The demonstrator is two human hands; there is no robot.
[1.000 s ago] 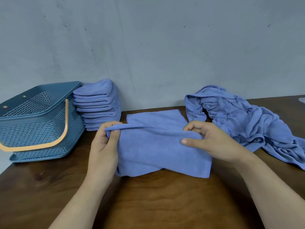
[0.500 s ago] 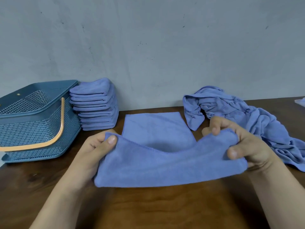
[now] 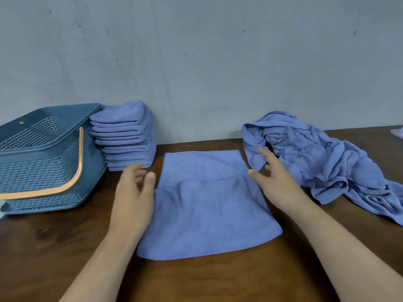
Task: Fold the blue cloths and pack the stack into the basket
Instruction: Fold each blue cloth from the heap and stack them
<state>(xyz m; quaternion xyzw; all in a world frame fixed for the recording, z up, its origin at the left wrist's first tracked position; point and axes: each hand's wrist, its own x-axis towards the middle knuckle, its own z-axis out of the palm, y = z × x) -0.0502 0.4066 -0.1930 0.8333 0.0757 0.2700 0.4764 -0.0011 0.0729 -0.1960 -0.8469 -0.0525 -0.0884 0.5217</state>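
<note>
A blue cloth lies flat on the brown table, its near part folded over the far part. My left hand is at the cloth's left edge with relaxed fingers, holding nothing. My right hand is at the right edge, fingers spread and straight, holding nothing. A stack of folded blue cloths stands against the wall at the back left. The blue mesh basket with an orange handle stands left of the stack. A heap of unfolded blue cloths lies at the back right.
The grey wall runs directly behind the table. Bare brown table lies between the cloth and me. A small pale object shows at the far right edge.
Both hands pinched the cloth's near edge and carried it over the far part. They have let go, and the cloth now lies folded flat on the table.
</note>
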